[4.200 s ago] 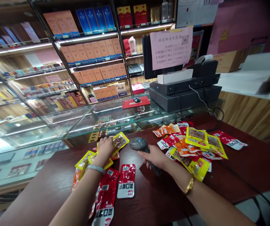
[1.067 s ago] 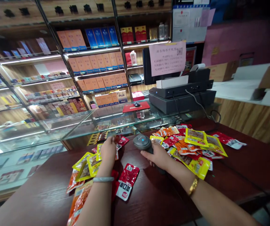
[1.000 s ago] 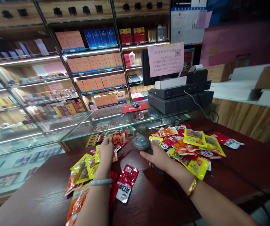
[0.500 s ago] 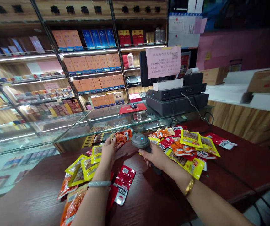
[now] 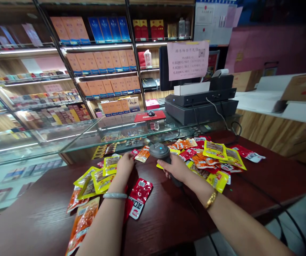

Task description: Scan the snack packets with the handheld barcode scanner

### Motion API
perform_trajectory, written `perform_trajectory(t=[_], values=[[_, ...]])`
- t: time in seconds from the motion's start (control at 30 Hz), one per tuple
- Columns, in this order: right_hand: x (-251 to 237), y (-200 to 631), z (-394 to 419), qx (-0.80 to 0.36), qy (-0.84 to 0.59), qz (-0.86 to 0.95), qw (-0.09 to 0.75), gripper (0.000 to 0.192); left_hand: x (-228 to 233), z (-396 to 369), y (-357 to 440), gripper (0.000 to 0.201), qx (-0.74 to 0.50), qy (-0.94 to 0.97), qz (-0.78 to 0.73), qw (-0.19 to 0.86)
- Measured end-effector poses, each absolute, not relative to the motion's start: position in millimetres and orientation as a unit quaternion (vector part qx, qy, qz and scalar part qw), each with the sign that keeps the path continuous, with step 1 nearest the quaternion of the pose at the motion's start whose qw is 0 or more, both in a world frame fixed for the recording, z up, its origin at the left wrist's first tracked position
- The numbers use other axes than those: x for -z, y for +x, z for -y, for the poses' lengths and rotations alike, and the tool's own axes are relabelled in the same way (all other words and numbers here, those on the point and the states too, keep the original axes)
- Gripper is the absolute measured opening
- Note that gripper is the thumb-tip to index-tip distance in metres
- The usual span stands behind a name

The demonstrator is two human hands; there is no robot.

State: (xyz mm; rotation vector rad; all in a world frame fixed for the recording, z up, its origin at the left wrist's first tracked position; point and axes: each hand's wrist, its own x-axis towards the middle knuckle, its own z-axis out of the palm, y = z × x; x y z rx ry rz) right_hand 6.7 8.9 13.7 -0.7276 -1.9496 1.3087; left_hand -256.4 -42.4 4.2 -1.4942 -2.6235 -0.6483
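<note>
My right hand [image 5: 176, 167] is wrapped round the handle of a dark grey barcode scanner [image 5: 159, 150], whose head points forward and left. My left hand [image 5: 125, 164] is over the table with its fingers curled. Its fingertips are mostly hidden, and what they hold, if anything, I cannot make out. A small red packet [image 5: 135, 152] peeks out at those fingers. Just right of it lies an orange snack packet [image 5: 142, 154]. Yellow snack packets [image 5: 101, 180] lie left of my left hand, and a red snack packet [image 5: 140, 197] lies between my forearms.
A mixed heap of snack packets [image 5: 214, 150] covers the table right of the scanner. Behind the table stand a glass counter [image 5: 110, 129], a mouse on a red pad [image 5: 143, 117] and a till [image 5: 195, 110]. Black cables [image 5: 272, 199] trail off the table's right side.
My left hand has let go of the orange packet, which now lies to its right. The view has tilted down slightly. My right hand keeps its hold on the scanner.
</note>
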Motion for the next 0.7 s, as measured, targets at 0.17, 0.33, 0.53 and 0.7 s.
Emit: perform_trajectory(t=[0.17,0.33,0.53,0.7], values=[[-11,6,-12,-0.502,-0.282,0.746,0.334,0.037,5,35,-229,0.058,0.152,-0.546,0.822,0.048],[-6,2,-18,-0.505,-0.295,0.748,0.313,0.035,5,31,-216,0.049,0.053,-0.596,0.801,0.002],[-7,-1,-20,-0.524,-0.323,0.736,0.281,0.027,-9,36,-213,0.048,0.081,-0.529,0.842,0.074],[-13,2,-15,-0.529,-0.307,0.732,0.299,0.034,-2,30,-202,0.071,0.115,-0.479,0.866,0.087]])
